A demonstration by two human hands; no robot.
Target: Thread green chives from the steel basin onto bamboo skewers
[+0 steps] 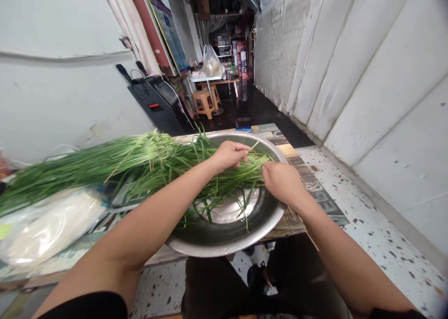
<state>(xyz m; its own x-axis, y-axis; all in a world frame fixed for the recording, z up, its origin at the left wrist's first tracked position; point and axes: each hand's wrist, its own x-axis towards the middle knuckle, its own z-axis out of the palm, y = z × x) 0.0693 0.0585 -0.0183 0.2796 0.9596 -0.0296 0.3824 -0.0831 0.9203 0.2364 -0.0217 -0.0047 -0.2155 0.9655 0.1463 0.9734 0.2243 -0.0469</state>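
A wide metal basin (224, 249) sits at the table's edge in front of me, with loose garlic chives (224, 183) lying in it and over its left rim. My left hand (229, 156) is above the chives, its fingers pinched on a pale stalk end. My right hand (284, 182) is closed at the right side of the basin, against the pale stem ends of the chives; its fingertips are mostly hidden, but stems run into its grip. Left of the basin lies a large bundle of garlic chives (87, 162), its pale ends towards the basin.
A clear plastic bag with something whitish (52, 230) lies on the patterned table (297, 155) at left. Farther back stand a black machine (161, 99), an orange stool (203, 103) and a small white table (198, 78) bearing a plastic bag (212, 63). White walls flank both sides.
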